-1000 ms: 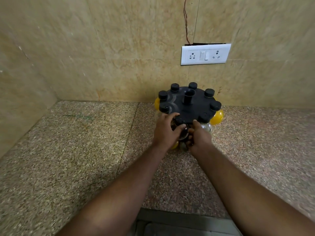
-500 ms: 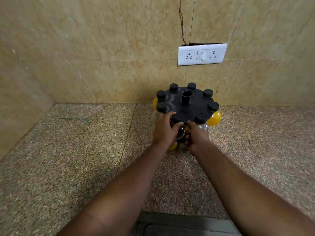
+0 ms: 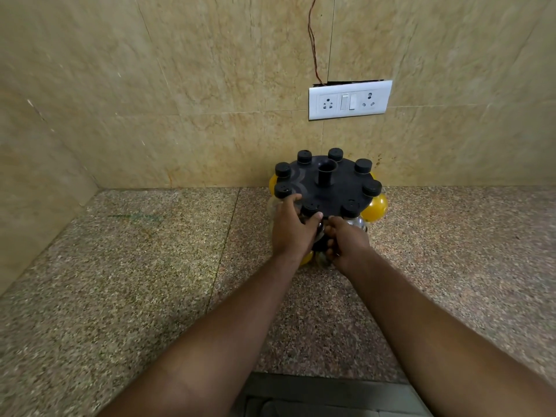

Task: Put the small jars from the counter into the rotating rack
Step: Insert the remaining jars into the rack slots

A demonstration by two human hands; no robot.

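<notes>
The rotating rack (image 3: 328,188) is a black disc with a central post, standing on the counter against the back wall. Several small jars hang round its rim, black caps up, and a yellow jar (image 3: 374,208) shows at the right. My left hand (image 3: 293,231) and my right hand (image 3: 347,246) meet at the rack's near side. Both grip one small jar (image 3: 310,209) whose black cap sits at the disc's front edge. Its glass body is mostly hidden by my fingers. Lower jars peek out under my hands.
The speckled granite counter (image 3: 150,281) spreads left and right of the rack, with tiled walls behind and at the left. A white socket plate (image 3: 350,100) with a loose wire hangs on the wall above the rack. The counter's front edge runs below my forearms.
The black cap of the front jar has come into view at the disc's near rim between my hands. Both hands stay at the rack's front, shifted only slightly.
</notes>
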